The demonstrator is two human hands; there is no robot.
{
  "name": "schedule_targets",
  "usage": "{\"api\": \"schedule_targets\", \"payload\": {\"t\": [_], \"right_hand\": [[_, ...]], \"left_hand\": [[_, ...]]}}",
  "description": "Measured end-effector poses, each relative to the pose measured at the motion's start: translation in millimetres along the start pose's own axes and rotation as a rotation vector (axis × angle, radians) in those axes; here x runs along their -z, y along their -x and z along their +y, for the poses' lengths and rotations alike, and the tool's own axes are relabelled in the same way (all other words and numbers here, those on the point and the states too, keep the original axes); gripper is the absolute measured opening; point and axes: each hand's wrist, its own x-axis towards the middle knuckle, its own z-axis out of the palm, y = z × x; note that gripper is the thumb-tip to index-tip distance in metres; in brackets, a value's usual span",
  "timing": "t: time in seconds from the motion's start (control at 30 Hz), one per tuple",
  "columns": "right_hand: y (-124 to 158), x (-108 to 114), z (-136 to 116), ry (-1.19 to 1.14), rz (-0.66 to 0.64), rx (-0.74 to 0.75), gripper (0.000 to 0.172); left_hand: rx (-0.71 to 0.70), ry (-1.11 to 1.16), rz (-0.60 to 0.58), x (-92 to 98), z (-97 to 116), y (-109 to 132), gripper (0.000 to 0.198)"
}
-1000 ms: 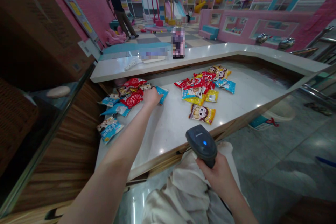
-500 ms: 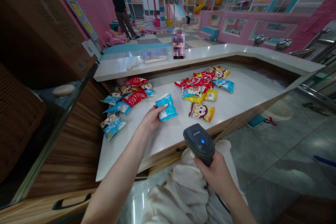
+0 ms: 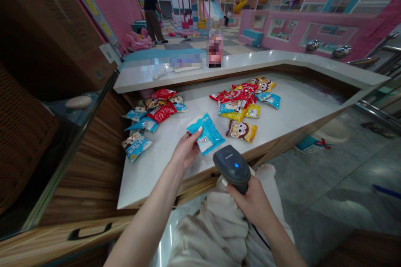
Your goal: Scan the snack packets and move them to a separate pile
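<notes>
My left hand [image 3: 187, 148] grips a pale blue snack packet [image 3: 207, 134] by its lower left edge, holding it over the white counter [image 3: 150, 179] with a white label showing. Just to its right, my right hand [image 3: 250, 202] is wrapped around the handle of a dark grey handheld barcode scanner [image 3: 232, 167], whose blue light is lit. The scanner head is close to the packet, a little apart from it. Mixed red, blue and yellow packets lie in a left pile [image 3: 159, 112] and a right pile [image 3: 238, 102]. A yellow monkey-print packet [image 3: 242, 130] lies alone nearby.
A raised white ledge [image 3: 188, 71] runs behind the counter, holding a blurred bottle [image 3: 214, 49]. A cardboard box [image 3: 53, 25] stands at left. White cloth [image 3: 213, 233] bunches below my hands. A person [image 3: 152, 12] stands in the pink play area beyond.
My left hand has carried the blue packet toward me and right, nearer the scanner, turning its label into view. The scanner has shifted slightly left. The distant person has moved right.
</notes>
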Motion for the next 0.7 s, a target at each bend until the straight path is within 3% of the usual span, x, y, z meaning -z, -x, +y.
{"api": "schedule_targets", "payload": {"t": [0.27, 0.5, 0.7], "right_hand": [[-1, -8, -6, 0.054, -0.041, 0.033, 0.012], [-2, -9, -10, 0.082, -0.052, 0.052, 0.01], [-3, -8, -12, 0.045, -0.057, 0.05, 0.013]], "left_hand": [[-0.064, -0.016, 0.063, -5.1, -5, 2, 0.026], [-0.083, 0.03, 0.02, -5.9, -7, 0, 0.023], [-0.077, -0.027, 0.056, -3.0, -8, -3, 0.031]]}}
